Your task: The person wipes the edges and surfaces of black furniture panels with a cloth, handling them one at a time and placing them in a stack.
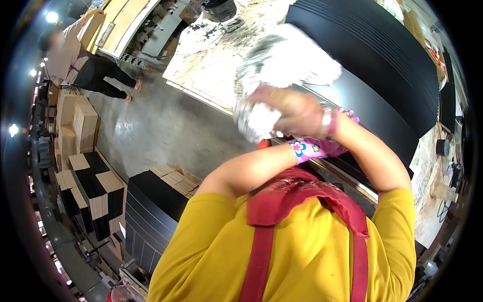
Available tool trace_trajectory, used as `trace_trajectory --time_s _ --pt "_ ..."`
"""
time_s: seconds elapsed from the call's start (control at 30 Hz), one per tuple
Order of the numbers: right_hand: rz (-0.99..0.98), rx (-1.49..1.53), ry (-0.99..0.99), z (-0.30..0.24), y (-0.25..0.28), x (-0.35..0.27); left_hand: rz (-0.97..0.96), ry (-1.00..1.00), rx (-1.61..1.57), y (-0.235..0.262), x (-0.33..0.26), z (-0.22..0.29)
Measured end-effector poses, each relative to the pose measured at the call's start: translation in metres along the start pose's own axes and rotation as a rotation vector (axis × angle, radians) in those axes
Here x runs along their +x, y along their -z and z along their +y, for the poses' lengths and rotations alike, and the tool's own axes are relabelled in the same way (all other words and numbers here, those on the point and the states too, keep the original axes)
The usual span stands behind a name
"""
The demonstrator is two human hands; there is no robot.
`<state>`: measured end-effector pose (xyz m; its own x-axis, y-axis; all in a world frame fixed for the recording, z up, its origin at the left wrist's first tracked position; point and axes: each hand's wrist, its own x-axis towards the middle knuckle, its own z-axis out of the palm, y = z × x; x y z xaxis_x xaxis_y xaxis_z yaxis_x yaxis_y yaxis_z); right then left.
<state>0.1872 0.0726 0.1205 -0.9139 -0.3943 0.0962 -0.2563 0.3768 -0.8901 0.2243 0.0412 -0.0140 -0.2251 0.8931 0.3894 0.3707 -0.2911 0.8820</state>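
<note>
Head view: holding the white cloth (294,55) bunched in the right hand (292,109) at upper centre of the frame, showing blurred, overlapping the bench (198,75) and black panels (372,55) in sight, not revealing any contact. Resting the left hand (327,148) beneath the right forearm (375,153), right of centre, hiding its fingers; being unable to tell its grip. Probably best: gathering loose cloth ends, uncrossing both forearms for freer reach, keeping the bracelet (330,122) off the panels against scratching.
</note>
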Motion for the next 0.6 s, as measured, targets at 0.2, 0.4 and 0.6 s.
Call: trace_trajectory --time_s 0.2,0.4,0.6 --pt "-0.194 -0.771 0.268 0.099 -0.008 0.066 0.052 -0.072 0.478 0.009 0.007 0.018" --pt "0.238 -0.445 -0.277 0.099 0.019 0.121 -0.072 0.101 0.443 0.021 0.013 0.028" --pt "-0.102 -0.781 0.171 0.092 -0.012 0.074 -0.092 0.155 0.424 0.008 0.007 0.014"
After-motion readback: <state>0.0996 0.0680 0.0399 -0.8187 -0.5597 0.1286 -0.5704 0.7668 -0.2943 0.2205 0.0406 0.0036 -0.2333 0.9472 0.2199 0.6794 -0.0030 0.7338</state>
